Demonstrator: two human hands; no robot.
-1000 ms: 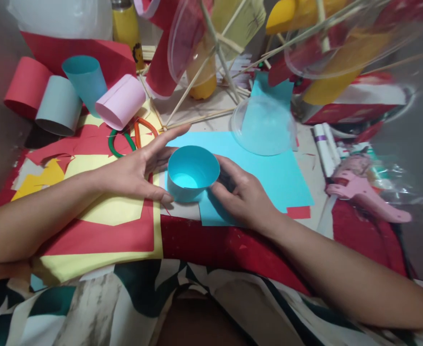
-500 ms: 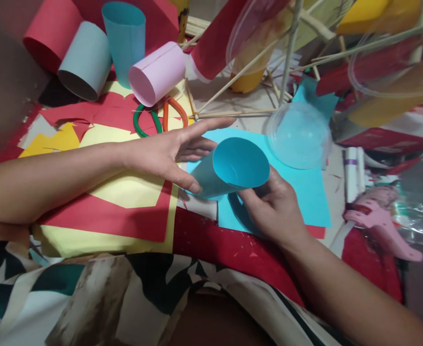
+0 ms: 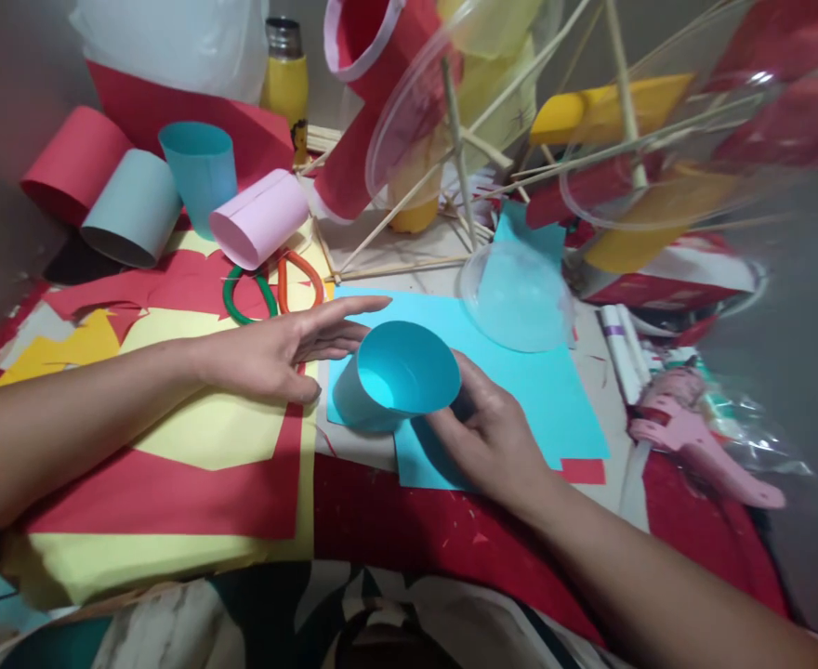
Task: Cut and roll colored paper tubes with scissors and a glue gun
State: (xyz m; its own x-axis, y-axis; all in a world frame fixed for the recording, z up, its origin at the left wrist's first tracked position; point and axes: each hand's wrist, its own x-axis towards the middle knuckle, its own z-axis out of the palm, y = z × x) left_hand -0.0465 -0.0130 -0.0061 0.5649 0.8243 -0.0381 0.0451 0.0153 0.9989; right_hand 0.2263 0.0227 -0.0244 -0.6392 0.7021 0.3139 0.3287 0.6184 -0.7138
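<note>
Holds the blue paper tube [image 3: 395, 381] in the right hand [image 3: 494, 429], with the left hand [image 3: 262, 355] wide open beside it.
Compared with half a second ago, shows a new gap between left thumb and tube, and seems to point the tube's round mouth more up, less to the right. Looks like leaving most or all of the holding to the right side now, and so having the left side free. Clamps the tube's right side between thumb in front and fingers behind, mostly hidden. Spreads left thumb and fingers far apart, palm toward the tube, fingers close to the back rim; cannot tell about a touch there. Keeps the tube leaning a bit, over the left part of the blue sheet [image 3: 545, 395], near the clear lid [image 3: 517, 297]; cannot tell about touching the sheet.
</note>
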